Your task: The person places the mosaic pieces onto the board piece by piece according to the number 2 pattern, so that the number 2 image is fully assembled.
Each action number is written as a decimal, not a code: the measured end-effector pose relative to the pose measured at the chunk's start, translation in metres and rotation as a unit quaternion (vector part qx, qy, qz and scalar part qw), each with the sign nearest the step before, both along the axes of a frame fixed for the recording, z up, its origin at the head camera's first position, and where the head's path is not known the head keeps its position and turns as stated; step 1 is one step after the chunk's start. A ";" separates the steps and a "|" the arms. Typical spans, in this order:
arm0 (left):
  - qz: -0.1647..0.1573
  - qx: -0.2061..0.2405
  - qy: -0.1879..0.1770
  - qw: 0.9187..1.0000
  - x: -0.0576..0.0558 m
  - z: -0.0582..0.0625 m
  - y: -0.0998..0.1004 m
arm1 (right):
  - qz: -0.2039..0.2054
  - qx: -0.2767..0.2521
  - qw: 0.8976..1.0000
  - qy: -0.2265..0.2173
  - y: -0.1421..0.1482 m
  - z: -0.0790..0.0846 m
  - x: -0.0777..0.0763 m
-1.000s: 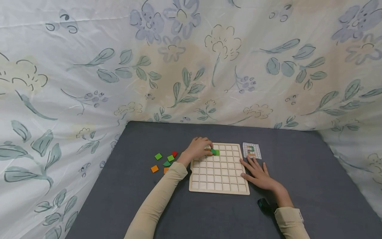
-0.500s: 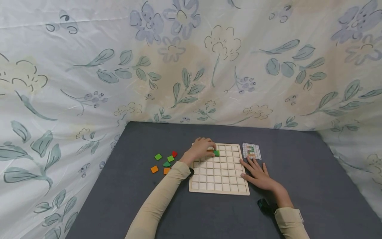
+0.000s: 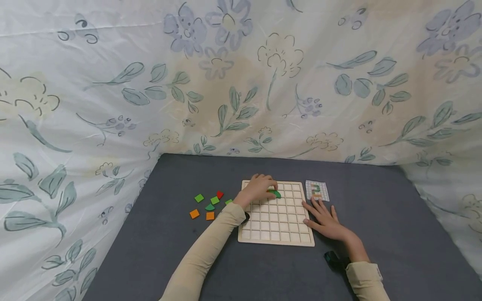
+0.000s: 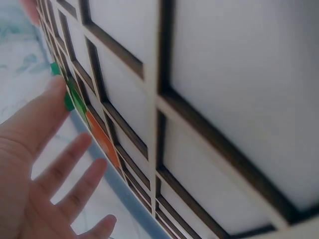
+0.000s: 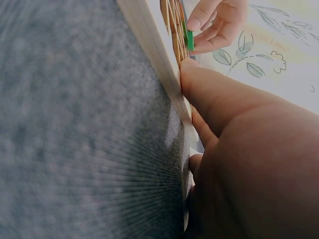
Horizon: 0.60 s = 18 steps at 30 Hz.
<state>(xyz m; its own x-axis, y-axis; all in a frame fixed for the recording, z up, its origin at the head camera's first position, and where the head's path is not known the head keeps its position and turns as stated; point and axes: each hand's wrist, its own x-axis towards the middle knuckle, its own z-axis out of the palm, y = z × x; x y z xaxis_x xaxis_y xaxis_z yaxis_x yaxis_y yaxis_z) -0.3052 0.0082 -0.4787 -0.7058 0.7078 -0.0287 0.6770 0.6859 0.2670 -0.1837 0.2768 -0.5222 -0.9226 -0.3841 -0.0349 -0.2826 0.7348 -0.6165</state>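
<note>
The dark-green curved tile (image 3: 278,194) is pinched by the left hand (image 3: 257,189) at the wooden grid board (image 3: 276,241), its rim touched by the spread right hand (image 3: 328,222) — an orange tile (image 4: 102,139) seemingly placed, loose tiles (image 3: 210,215) not.

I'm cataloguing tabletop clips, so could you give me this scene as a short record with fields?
Left hand: pinches a dark green piece at the grid board
Right hand: fingers spread, touching the board's right edge
On board: orange piece, light green piece
Loose pieces: left of the board; red, orange, greens
Card: right of the board
Surface: dark gray table
</note>
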 end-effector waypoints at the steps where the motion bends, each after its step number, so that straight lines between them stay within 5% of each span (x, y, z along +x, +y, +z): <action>1: 0.001 -0.001 0.001 1.000 0.000 0.000 0.001 | 0.000 0.000 1.000 0.000 0.000 0.001 0.000; 18: 0.024 -0.019 0.008 1.000 -0.002 -0.005 0.014 | -0.003 0.005 1.000 0.005 0.001 -0.001 -0.001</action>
<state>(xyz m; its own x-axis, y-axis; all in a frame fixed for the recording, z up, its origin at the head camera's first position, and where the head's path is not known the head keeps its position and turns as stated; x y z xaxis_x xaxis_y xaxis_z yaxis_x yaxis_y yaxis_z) -0.3068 0.0223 -0.4839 -0.7391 0.6722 -0.0436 0.6475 0.7268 0.2291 -0.1848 0.2774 -0.5237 -0.9255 -0.3776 -0.0295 -0.2839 0.7433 -0.6057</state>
